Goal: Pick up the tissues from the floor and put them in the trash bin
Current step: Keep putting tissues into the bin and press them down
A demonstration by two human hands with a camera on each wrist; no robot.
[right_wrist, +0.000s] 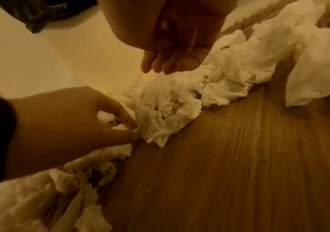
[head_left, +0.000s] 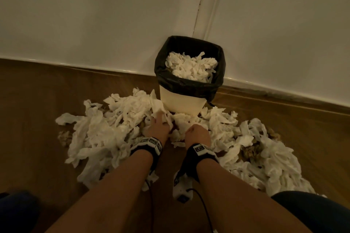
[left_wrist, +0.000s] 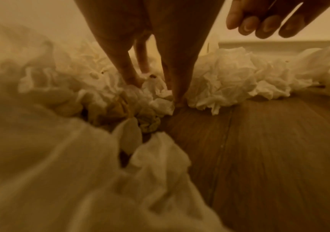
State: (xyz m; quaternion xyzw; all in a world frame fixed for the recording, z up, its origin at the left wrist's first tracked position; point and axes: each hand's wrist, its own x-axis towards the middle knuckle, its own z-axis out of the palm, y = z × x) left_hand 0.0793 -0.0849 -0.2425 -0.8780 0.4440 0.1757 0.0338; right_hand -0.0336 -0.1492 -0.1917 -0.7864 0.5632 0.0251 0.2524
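Observation:
Crumpled white tissues (head_left: 113,125) lie heaped on the wooden floor in front of a cream trash bin (head_left: 181,103) with a black liner. More tissues (head_left: 191,66) fill the bin nearly to its rim. My left hand (head_left: 164,119) reaches down into the pile just before the bin, and its thumb and forefinger pinch a tissue (right_wrist: 120,128) there. In the left wrist view the left hand (left_wrist: 154,92) has its fingertips sunk in the paper. Beside it, my right hand (right_wrist: 166,66) hovers over a crumpled wad (right_wrist: 166,108), fingers loosely together and holding nothing.
The bin stands against a white wall (head_left: 94,15) with a skirting board. A second heap of tissues (head_left: 265,153) spreads to the right, with some brownish scraps (head_left: 250,151) among it. A strip of bare floor (right_wrist: 219,157) runs between the heaps. Cables hang from my wrists.

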